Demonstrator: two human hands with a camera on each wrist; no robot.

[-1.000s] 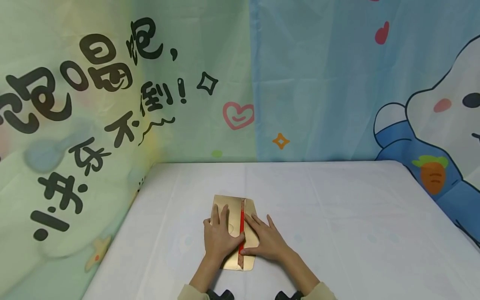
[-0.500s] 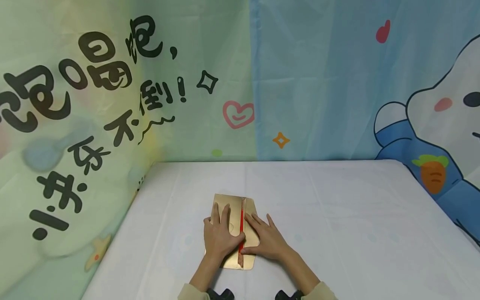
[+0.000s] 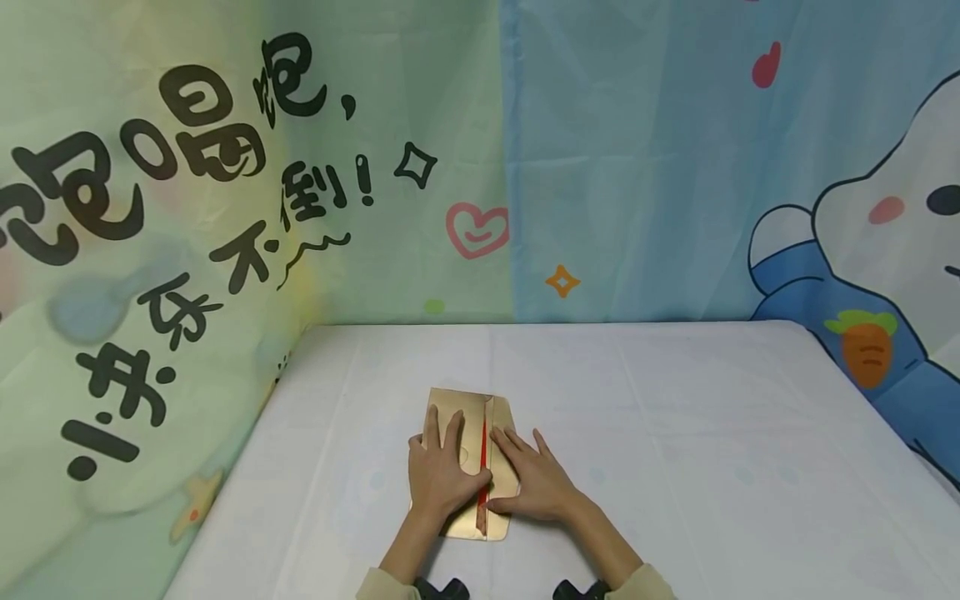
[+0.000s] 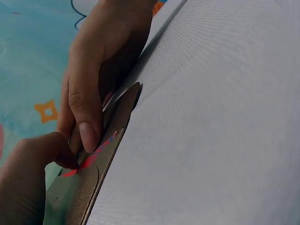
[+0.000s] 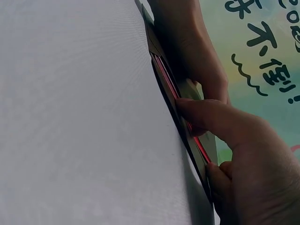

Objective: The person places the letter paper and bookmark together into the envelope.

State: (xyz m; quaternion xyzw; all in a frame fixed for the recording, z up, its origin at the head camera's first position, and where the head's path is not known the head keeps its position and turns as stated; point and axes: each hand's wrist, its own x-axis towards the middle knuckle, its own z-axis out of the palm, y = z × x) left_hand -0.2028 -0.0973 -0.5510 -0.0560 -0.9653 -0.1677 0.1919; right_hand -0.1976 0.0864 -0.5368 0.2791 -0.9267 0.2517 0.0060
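Note:
A flat gold card folder (image 3: 468,402), which looks like a folded envelope, lies on the white-covered table. A narrow red strip (image 3: 483,457) shows along the gap between its left panel and right flap. My left hand (image 3: 442,479) rests on the left panel with fingers spread, its thumb reaching the strip. On the right flap my right hand (image 3: 543,483) lies spread, fingertips and thumb along the strip's right side. From the left wrist view, the folder's edge (image 4: 124,110) appears slightly raised. The right wrist view shows the red line (image 5: 166,77) beside the thumb. Whatever lies inside is hidden.
The white tabletop (image 3: 675,442) extends around the folder. A printed cloth backdrop (image 3: 585,167) hangs behind and at the left, with cartoon figures and lettering. Two black objects (image 3: 442,590) sit at the bottom edge by the wrists.
The visible red strip has narrowed slightly as the folder's two sides came closer. My right thumb has shifted a little right; otherwise both hands hold nearly the same place.

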